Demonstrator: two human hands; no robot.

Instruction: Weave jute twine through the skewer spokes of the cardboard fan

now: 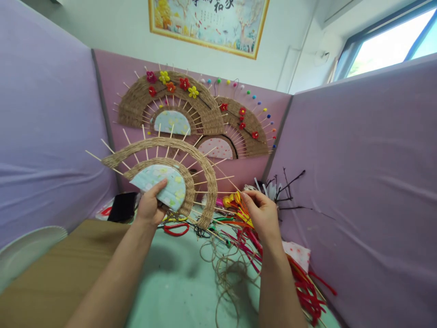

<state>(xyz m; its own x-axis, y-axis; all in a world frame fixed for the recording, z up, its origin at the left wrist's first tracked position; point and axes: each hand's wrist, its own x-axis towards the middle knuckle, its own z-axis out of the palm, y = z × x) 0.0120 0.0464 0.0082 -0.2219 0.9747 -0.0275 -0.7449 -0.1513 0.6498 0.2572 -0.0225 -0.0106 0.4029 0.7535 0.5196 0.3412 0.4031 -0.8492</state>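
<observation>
Left hand (150, 207) pinches the half-round jute-and-skewer woven fan (164, 149) by its floral paper core (160, 180), upright over the table (177, 282), right hand (262, 212) with fingertips pressed together by the red-orange fuzzy stems (247, 234); one snag there could loosen the weave.

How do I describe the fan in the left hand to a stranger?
Look at the pink back partition, where two flowered twine fans lean. In front, the left hand holds up a third half-round twine fan on wooden sticks. Only this one bears no flowers.
</observation>
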